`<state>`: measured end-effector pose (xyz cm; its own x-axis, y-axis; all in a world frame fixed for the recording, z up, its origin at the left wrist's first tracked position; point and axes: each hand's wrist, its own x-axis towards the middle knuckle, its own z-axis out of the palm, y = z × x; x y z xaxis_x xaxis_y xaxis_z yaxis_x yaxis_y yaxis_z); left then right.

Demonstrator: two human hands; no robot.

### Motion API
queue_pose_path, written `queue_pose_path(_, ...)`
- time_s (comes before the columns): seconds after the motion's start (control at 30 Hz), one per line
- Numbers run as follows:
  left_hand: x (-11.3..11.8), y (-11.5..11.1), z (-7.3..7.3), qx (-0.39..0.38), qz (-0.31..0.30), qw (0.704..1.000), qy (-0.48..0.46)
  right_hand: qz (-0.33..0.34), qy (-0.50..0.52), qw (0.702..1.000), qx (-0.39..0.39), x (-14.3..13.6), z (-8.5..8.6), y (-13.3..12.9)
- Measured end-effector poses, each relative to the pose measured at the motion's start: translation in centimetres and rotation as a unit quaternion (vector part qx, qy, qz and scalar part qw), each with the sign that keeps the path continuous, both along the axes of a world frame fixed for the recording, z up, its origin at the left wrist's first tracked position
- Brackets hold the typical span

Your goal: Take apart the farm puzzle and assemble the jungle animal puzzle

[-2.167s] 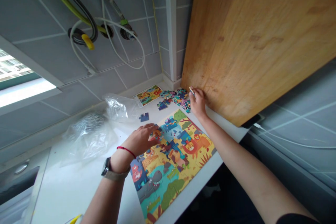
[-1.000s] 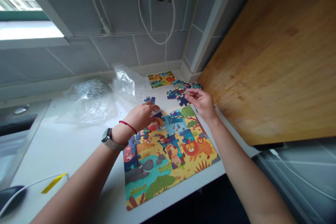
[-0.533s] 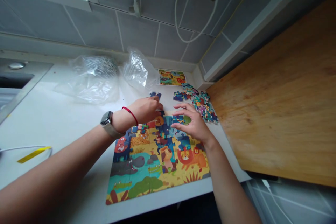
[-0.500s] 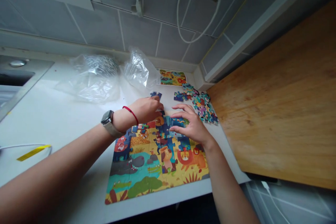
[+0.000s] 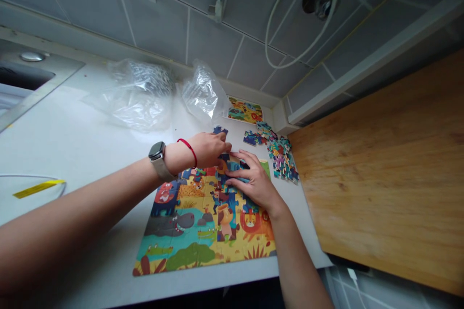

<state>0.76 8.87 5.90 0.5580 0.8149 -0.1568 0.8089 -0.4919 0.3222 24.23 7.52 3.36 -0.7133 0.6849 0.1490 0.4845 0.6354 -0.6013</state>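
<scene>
A colourful animal jigsaw puzzle (image 5: 174, 231) lies flat on the white counter, with a hippo, crocodiles and lions. Some darker blue pieces rest on top of its middle part. My left hand (image 5: 208, 148), with a watch and a red string on the wrist, reaches over the puzzle's top edge. Its fingers are bent down and closed around a dark blue puzzle piece (image 5: 224, 157), mostly hidden by them. Close beside it, my right hand (image 5: 255, 183) lies over the upper right of the puzzle, fingers apart and fingertips touching the pieces. Another blue piece (image 5: 219, 130) lies just beyond my left hand.
Loose puzzle pieces (image 5: 284, 159) are heaped at the right, beside a wooden board (image 5: 377, 169). A small picture card (image 5: 244, 110) lies near the wall. Clear plastic bags (image 5: 139, 96) stand at the back. At far left are a sink edge (image 5: 68, 70) and a yellow-tagged cable (image 5: 39, 188).
My right hand has moved left and down onto the puzzle, nearer my left hand. My left hand stays at the top edge. The camera view has shifted and tilted slightly.
</scene>
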Motion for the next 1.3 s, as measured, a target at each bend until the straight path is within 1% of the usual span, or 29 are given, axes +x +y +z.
queue_pose_path(0.13,0.1,-0.2,0.0,0.009,-0.006,1.000,0.016,-0.016,0.027,0.999,0.009,-0.7,-0.1,-0.2)
queue_pose_path(0.27,0.0,-0.2,0.0,0.002,-0.005,1.000,-0.004,-0.051,0.030,0.998,0.011,-0.8,0.2,-0.3)
queue_pose_path(0.4,-0.2,0.2,-0.2,0.001,-0.005,0.999,-0.045,-0.040,0.026,0.999,0.008,-0.5,0.2,-0.2)
queue_pose_path(0.6,-0.1,0.1,0.0,-0.013,-0.008,1.000,-0.021,-0.018,0.044,0.999,0.005,-0.3,-0.2,0.0)
queue_pose_path(0.73,-0.3,0.0,-0.2,-0.023,0.007,0.998,-0.051,0.007,0.030,1.000,0.001,-0.2,-0.1,0.1)
queue_pose_path(0.83,-0.3,0.0,-0.3,-0.023,0.011,0.998,-0.066,0.012,0.030,0.999,0.000,-0.2,-0.1,0.1)
queue_pose_path(1.03,0.1,0.0,0.5,-0.035,0.019,0.999,-0.006,0.006,0.033,0.999,-0.001,-0.4,-0.1,-0.1)
queue_pose_path(1.3,0.2,0.1,0.7,-0.038,0.029,0.999,0.009,0.005,0.024,1.000,-0.006,-0.3,0.0,-0.1)
